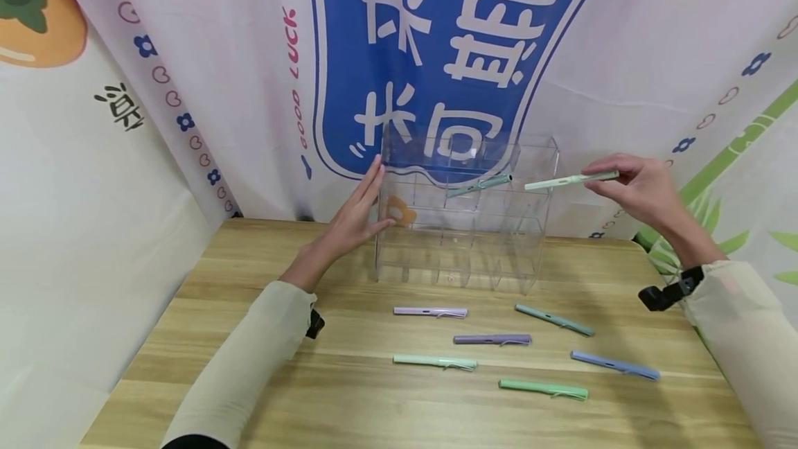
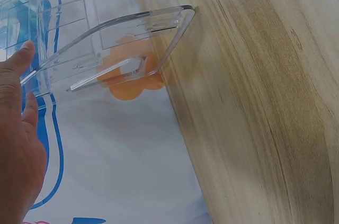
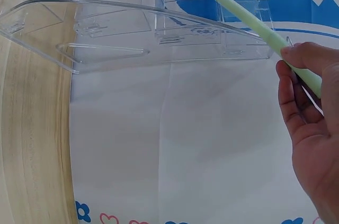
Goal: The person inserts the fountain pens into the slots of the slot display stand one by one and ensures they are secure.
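Observation:
A clear acrylic pen rack point(image 1: 461, 220) with several compartments stands upright at the back of the wooden table. Against its left side rests my left hand point(image 1: 358, 217), fingers straight; the left wrist view shows these fingers point(image 2: 22, 57) at the rack's edge. My right hand point(image 1: 642, 189) pinches a pale green pen point(image 1: 555, 182) between thumb and fingers, to the right of the rack. The pen's far end overlaps the rack's upper right in the head view. A teal pen point(image 1: 480, 186) lies slanted in an upper compartment.
Several capped pens lie on the table point(image 1: 324, 393) before the rack: lilac point(image 1: 430, 312), purple point(image 1: 492, 339), mint point(image 1: 434, 362), green point(image 1: 542, 389), blue point(image 1: 614, 364) and teal point(image 1: 555, 320). A printed cloth point(image 1: 249, 89) hangs right behind the rack.

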Demonstrator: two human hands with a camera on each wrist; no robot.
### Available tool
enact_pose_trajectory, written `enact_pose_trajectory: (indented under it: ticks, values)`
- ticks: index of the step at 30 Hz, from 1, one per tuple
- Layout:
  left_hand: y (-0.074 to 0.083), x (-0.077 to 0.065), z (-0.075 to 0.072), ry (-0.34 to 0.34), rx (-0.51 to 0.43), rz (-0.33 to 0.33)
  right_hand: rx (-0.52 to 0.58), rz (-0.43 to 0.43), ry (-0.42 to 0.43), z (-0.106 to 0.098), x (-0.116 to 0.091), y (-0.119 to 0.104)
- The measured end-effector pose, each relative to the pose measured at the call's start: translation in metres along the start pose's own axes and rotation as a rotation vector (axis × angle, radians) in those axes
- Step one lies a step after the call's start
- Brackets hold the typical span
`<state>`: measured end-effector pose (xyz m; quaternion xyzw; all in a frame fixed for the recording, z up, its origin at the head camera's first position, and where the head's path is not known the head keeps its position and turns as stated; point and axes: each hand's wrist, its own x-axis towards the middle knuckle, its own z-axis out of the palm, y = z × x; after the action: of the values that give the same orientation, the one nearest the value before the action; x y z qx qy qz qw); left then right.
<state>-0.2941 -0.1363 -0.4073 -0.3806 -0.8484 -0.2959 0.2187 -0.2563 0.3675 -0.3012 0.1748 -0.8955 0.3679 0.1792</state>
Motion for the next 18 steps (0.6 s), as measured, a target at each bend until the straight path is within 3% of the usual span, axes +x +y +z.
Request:
enact_pose_trajectory:
  ticks: [18]
  values:
    - [0.001,0.001,0.000,0.017,-0.002,0.021,0.009,-0.076,0.006,0.021,0.013,-0.001]
